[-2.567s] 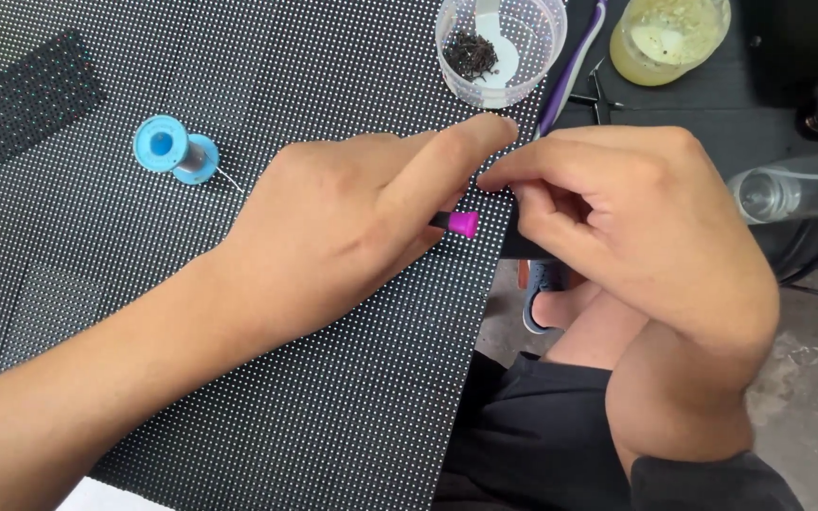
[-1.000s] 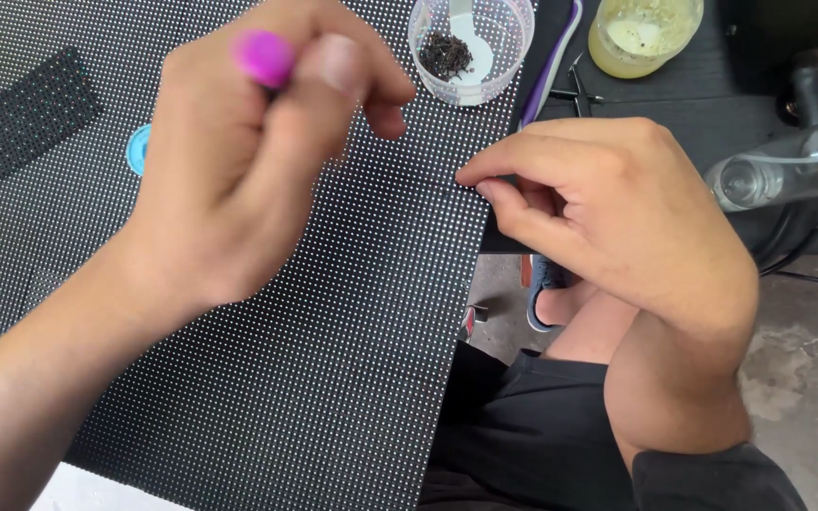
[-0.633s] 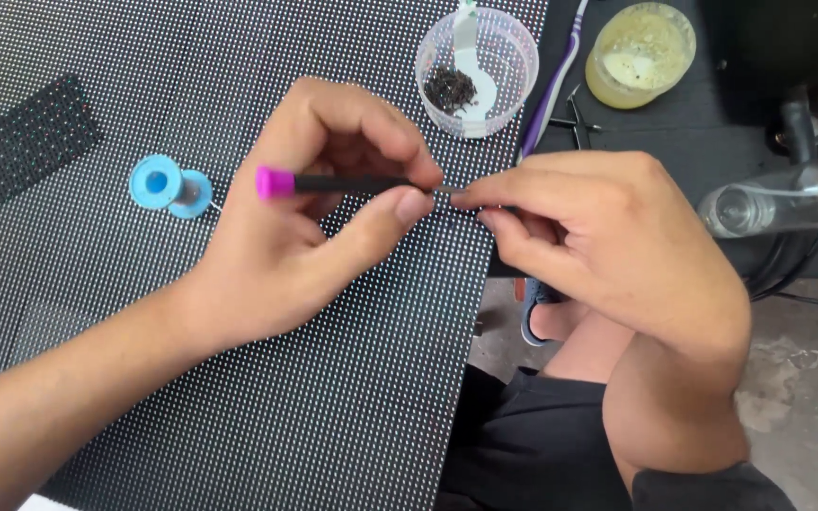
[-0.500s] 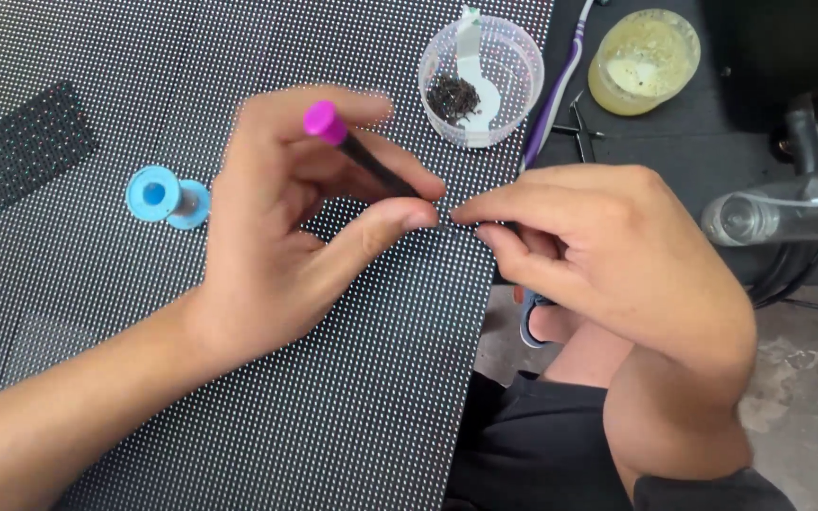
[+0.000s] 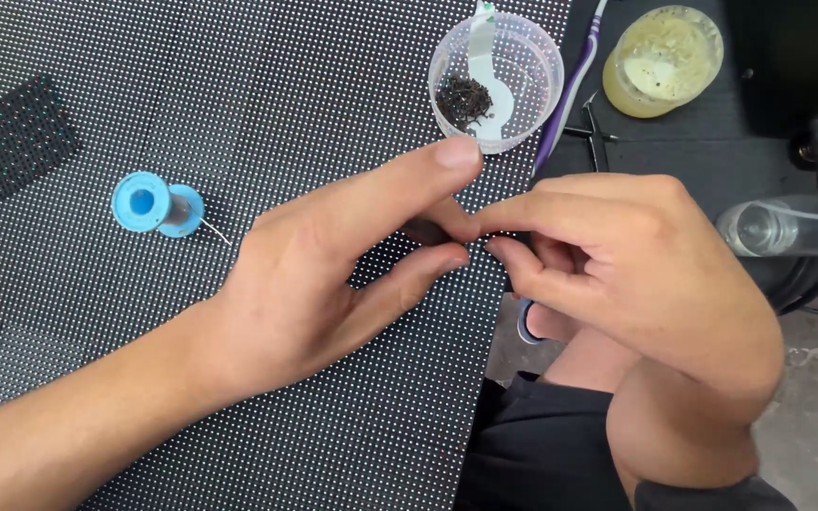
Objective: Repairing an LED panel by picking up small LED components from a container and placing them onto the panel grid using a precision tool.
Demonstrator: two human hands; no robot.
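The left hand [image 5: 333, 274] rests on the dotted black panel [image 5: 267, 95], thumb and forefinger pinched on a small dark tool [image 5: 425, 230] whose tip is hidden between the fingers. The right hand [image 5: 636, 274] meets it from 3 o'clock, fingers curled, fingertips [image 5: 494, 222] pressed at the same spot near the panel's edge; whether it grips anything cannot be told. At 9 o'clock lies a blue spool [image 5: 155, 204]. At 12 o'clock stands a clear cup [image 5: 537, 104] holding dark bits. At 1 o'clock lie a purple toothbrush [image 5: 570, 95] and a yellowish jar [image 5: 663, 59].
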